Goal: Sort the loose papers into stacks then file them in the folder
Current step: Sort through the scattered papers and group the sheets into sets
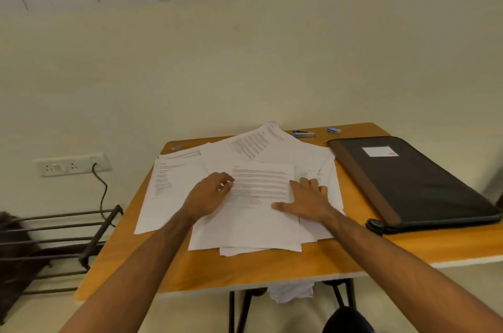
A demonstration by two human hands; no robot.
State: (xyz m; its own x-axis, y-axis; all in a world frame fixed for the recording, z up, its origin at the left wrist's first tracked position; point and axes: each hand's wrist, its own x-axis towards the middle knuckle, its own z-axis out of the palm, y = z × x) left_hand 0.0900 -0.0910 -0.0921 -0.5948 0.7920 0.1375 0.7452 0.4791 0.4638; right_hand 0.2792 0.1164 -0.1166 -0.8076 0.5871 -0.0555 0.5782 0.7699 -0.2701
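- So we're right at the start of the sorting step I'd say: the loose white printed papers (253,169) lie in one messy overlapping heap across the middle of the orange wooden bench (206,270), corners fanned out every which way, no separate stacks visible yet.
- Left hand (209,195) sits on the left edge of the top printed sheet (261,188), fingers curled in. Looks like the grip is pinching or nudging that edge, but honestly I can't tell whether it really has hold of the paper.
- Right hand (307,202) lies flat on the same sheet's right side, fingers spread and straight, thumb out, pressing it down rather than grabbing.
- The black zip folder with the brown spine strip (413,182) lies closed at the right of the bench, just beside the heap and apart from both hands. Nothing filed so far, going by that.
- Next move, my guess: lift or slide the top sheet off the pile and start a stack on a bare patch of bench. It calls for peeling off one sheet only, since thin paper loves to drag its neighbours along.
- Small blue-and-silver stapler (303,133) sits at the far edge.
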